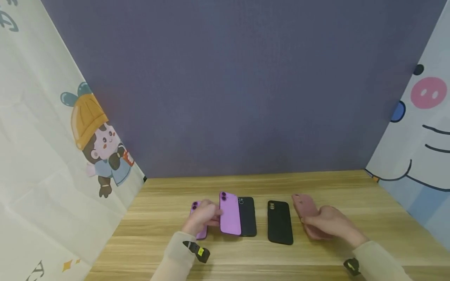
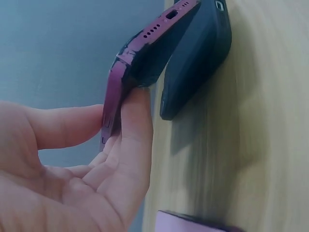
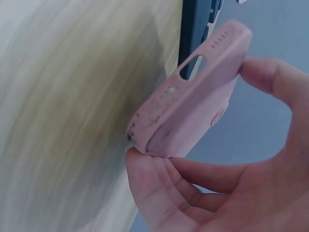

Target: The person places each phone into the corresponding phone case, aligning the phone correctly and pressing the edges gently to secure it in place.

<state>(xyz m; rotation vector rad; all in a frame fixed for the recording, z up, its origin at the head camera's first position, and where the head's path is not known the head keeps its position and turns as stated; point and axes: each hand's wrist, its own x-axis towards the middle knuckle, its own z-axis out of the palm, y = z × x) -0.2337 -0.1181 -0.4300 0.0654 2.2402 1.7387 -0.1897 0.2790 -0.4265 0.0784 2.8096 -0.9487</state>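
Purple phone [image 1: 230, 214], tilted up off the wooden table [image 1: 316, 257] over a black case [image 1: 247, 216], is pinched by the left hand [image 1: 204, 216], edge lifted for purchase. Right hand [image 1: 328, 222] clasps a pink case [image 1: 307, 212], likewise raised.

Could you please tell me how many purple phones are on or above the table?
2. One purple phone is gripped by the left hand, tilted against a dark case. A second purple phone lies mostly hidden under that hand; more may be hidden.
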